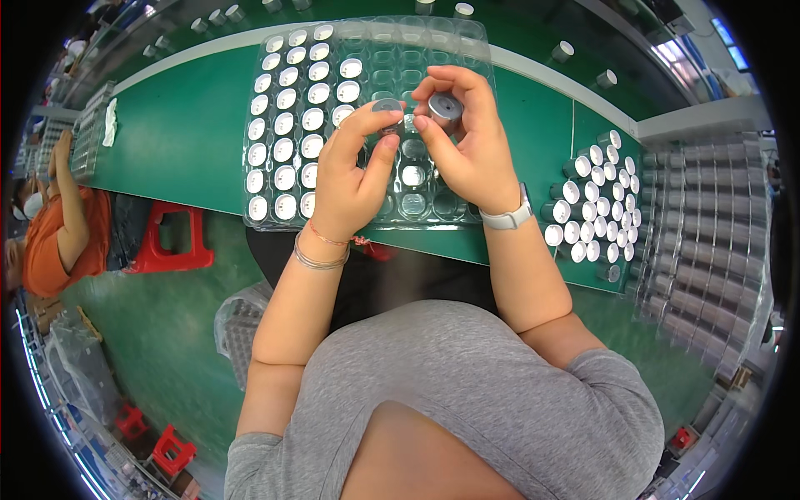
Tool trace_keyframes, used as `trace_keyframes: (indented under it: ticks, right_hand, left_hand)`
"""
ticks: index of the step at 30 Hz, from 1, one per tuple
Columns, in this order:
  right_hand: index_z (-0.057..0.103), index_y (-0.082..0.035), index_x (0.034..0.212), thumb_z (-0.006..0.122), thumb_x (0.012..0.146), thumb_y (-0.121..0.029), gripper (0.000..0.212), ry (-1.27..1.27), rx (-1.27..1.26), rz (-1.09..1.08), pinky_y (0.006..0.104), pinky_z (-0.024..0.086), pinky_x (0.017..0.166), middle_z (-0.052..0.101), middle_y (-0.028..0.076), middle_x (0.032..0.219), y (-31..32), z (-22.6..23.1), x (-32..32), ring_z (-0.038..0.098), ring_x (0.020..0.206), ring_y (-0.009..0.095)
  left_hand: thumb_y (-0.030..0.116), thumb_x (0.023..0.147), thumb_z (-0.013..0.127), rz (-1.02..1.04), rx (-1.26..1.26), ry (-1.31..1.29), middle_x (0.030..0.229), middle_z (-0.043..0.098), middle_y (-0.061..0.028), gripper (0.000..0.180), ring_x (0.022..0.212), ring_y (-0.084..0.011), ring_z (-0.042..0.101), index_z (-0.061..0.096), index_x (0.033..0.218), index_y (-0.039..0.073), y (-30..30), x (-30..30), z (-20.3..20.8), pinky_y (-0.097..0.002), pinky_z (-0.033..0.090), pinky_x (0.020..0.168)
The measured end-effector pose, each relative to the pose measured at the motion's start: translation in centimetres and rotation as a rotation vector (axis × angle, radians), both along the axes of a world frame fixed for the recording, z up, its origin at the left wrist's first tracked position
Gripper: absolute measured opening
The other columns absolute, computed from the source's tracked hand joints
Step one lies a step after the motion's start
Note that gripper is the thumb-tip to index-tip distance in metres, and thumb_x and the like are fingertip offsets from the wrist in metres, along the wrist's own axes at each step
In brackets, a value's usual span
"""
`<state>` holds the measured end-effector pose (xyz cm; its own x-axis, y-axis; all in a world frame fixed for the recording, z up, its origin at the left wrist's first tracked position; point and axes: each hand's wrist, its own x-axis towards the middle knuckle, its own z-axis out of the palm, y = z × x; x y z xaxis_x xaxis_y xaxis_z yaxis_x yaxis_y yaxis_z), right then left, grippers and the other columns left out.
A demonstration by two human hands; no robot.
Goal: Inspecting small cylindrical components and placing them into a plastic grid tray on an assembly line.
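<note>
I find two small metal parts held above the middle of the clear blister tray (367, 218), over its empty pockets. The flat grey disc (387, 106) sits at the tips of the left hand (354, 171); the silver cylinder (446, 107), with a dark hole in its upturned face, sits in the right hand (471, 146). The two parts are just beside each other, and I cannot tell whether they touch.

Risks, as I judge them: both holds are fingertip-only, so a slip would drop either part into the open pockets below, or send it rolling onto the green tabletop (183, 133). The disc is thin and held at its edge; a tilt could let it fall or meet the cylinder crooked. The filled white-capped pieces (286, 125) stand in the tray's left columns, near the left hand, and a knock from the wrist could unseat them.

Left hand: thumb and forefinger pinched on the disc, remaining fingers loosely curled beneath. Right hand: thumb and fingers closed round the cylinder's side, not spread, with a white watch (507, 219) at the wrist.

Further out, a cluster of silver cylinders (593, 200) stands on the tabletop at right, with stacked trays (708, 242) beyond. A person in orange (58, 233) sits at far left.
</note>
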<state>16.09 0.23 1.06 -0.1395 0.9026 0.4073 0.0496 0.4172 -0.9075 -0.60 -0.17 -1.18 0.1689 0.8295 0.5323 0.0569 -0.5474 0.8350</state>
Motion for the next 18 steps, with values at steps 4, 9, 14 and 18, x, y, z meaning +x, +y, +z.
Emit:
trace_keyframes:
  ticks: [4, 9, 14, 18]
  right_hand:
    - [0.036, -0.006, 0.135, 0.055, 0.086, 0.009, 0.055, 0.105, 0.028, 0.145, 0.0303, 0.047, 0.090, 0.052, 0.013, 0.121, 0.4, -0.8, 0.5, 0.055, 0.103, 0.019]
    - [0.028, -0.007, 0.141, 0.052, 0.083, 0.013, 0.066, 0.018, 0.150, 0.125, 0.0343, 0.046, 0.095, 0.050, 0.016, 0.123, 0.6, -0.6, 0.0, 0.055, 0.110, 0.024]
    - [0.023, -0.010, 0.145, 0.054, 0.080, 0.016, 0.077, 0.051, 0.159, 0.112, 0.0381, 0.047, 0.098, 0.049, 0.017, 0.123, 0.6, -0.4, -0.1, 0.055, 0.117, 0.028]
    - [0.024, -0.010, 0.145, 0.056, 0.078, 0.017, 0.079, 0.077, 0.089, 0.137, 0.0379, 0.049, 0.098, 0.049, 0.016, 0.122, 0.5, -0.2, 0.1, 0.054, 0.120, 0.029]
  left_hand:
    - [-0.002, 0.090, 0.060, -0.003, 0.067, -0.030, 0.117, 0.064, -0.0162, 0.025, 0.105, -0.0253, 0.063, 0.057, 0.114, 0.003, 0.1, 0.0, -0.7, -0.0326, 0.048, 0.090]
    - [-0.004, 0.091, 0.059, -0.023, 0.093, -0.183, 0.121, 0.061, -0.0191, 0.031, 0.108, -0.0259, 0.061, 0.048, 0.118, 0.003, 0.3, 0.5, -1.1, -0.0339, 0.046, 0.094]
    - [-0.004, 0.091, 0.057, -0.011, 0.035, -0.245, 0.123, 0.061, -0.0194, 0.033, 0.111, -0.0263, 0.061, 0.047, 0.122, 0.000, 0.0, 0.8, 0.3, -0.0351, 0.046, 0.096]
    - [-0.003, 0.091, 0.055, 0.031, -0.025, 0.006, 0.125, 0.060, -0.0178, 0.038, 0.115, -0.0261, 0.060, 0.049, 0.129, -0.002, 0.0, 0.3, 0.6, -0.0355, 0.045, 0.099]
